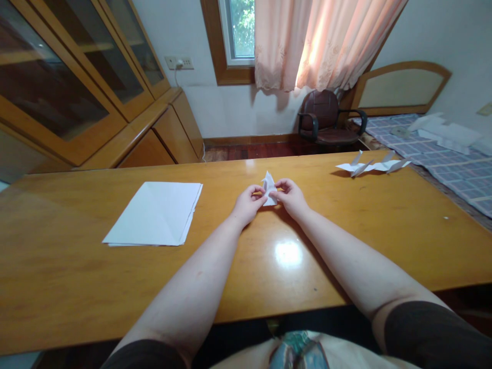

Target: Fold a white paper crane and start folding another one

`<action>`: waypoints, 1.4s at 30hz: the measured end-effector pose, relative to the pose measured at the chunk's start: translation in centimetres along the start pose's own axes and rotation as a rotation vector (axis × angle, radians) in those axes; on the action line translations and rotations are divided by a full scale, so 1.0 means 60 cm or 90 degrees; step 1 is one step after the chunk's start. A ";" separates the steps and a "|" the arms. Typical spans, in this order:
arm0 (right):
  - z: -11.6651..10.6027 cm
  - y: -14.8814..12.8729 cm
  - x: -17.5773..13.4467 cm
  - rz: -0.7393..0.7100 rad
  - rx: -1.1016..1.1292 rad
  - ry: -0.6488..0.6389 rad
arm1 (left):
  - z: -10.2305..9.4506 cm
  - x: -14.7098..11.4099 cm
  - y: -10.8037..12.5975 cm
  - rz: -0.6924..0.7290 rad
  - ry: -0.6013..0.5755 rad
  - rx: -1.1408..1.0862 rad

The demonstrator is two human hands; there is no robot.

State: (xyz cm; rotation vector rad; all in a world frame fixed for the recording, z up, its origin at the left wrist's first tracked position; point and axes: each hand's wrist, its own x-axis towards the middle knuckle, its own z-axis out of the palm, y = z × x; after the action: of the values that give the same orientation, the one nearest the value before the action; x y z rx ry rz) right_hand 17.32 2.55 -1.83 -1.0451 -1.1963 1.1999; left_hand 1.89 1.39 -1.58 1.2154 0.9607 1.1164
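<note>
A small piece of folded white paper [270,197] stands at the middle of the wooden desk, its pointed top turned away from me. My left hand [250,203] pinches its left side between thumb and fingers. On the opposite side my right hand [291,197] grips it too, with the thumb lying across the front. The fingers cover part of the folds. Farther right, near the desk's back edge, are folded white paper cranes [371,166] with raised points.
A stack of white paper sheets [156,212] lies on the left of the desk [246,266]. Beyond the desk are a brown armchair [326,120], a bed with a checked cover [442,154] at right, and a glass-fronted cabinet [115,110] at left.
</note>
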 end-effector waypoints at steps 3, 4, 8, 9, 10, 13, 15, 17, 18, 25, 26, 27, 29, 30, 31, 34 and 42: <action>0.001 0.001 0.001 0.001 0.020 -0.018 | 0.000 0.003 -0.001 0.000 0.034 -0.017; 0.002 0.002 0.002 -0.004 0.028 -0.027 | 0.000 0.004 -0.002 -0.002 0.041 -0.019; 0.001 0.007 0.002 -0.004 0.040 -0.047 | -0.003 0.007 -0.004 -0.014 0.062 0.003; 0.000 0.009 0.002 0.003 0.034 -0.053 | -0.003 0.007 -0.005 -0.012 0.068 0.010; 0.000 0.010 0.001 0.011 0.025 -0.063 | -0.004 0.007 -0.005 -0.005 0.075 0.013; -0.002 0.011 -0.003 0.019 0.002 -0.113 | -0.004 0.008 -0.005 0.027 0.092 0.005; -0.002 0.009 -0.005 0.012 -0.006 -0.124 | -0.004 0.008 -0.005 0.038 0.096 -0.006; -0.002 0.006 -0.006 0.004 -0.014 -0.102 | -0.002 0.007 -0.005 0.031 0.079 -0.015; -0.002 0.005 -0.006 0.002 -0.019 -0.086 | -0.002 0.006 -0.005 0.024 0.064 -0.017; -0.003 0.000 -0.006 0.030 -0.006 -0.042 | -0.001 0.001 0.002 0.070 0.065 0.022; -0.003 -0.001 -0.006 0.032 0.005 -0.046 | -0.001 0.001 0.003 0.071 0.073 0.030; -0.003 -0.003 -0.007 0.037 0.022 -0.054 | -0.002 0.001 0.003 0.070 0.078 0.036; -0.004 -0.006 -0.008 0.061 0.076 -0.083 | -0.003 0.001 0.002 0.064 0.083 0.044; -0.004 -0.007 -0.009 0.078 0.104 -0.100 | -0.004 0.001 0.002 0.063 0.085 0.052; -0.005 -0.008 -0.009 0.094 0.124 -0.112 | -0.004 0.001 0.001 0.063 0.088 0.064; -0.004 -0.008 -0.009 0.097 0.110 -0.112 | -0.005 0.001 -0.001 0.069 0.092 0.114; 0.005 -0.007 -0.006 0.031 0.025 -0.061 | -0.006 0.003 -0.002 0.013 0.042 0.033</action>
State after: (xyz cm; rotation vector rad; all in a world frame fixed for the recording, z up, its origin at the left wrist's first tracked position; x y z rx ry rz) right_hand 17.05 2.13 -1.44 -1.0019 -1.2223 1.3190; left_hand 1.59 1.63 -1.76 1.2393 1.0351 1.1610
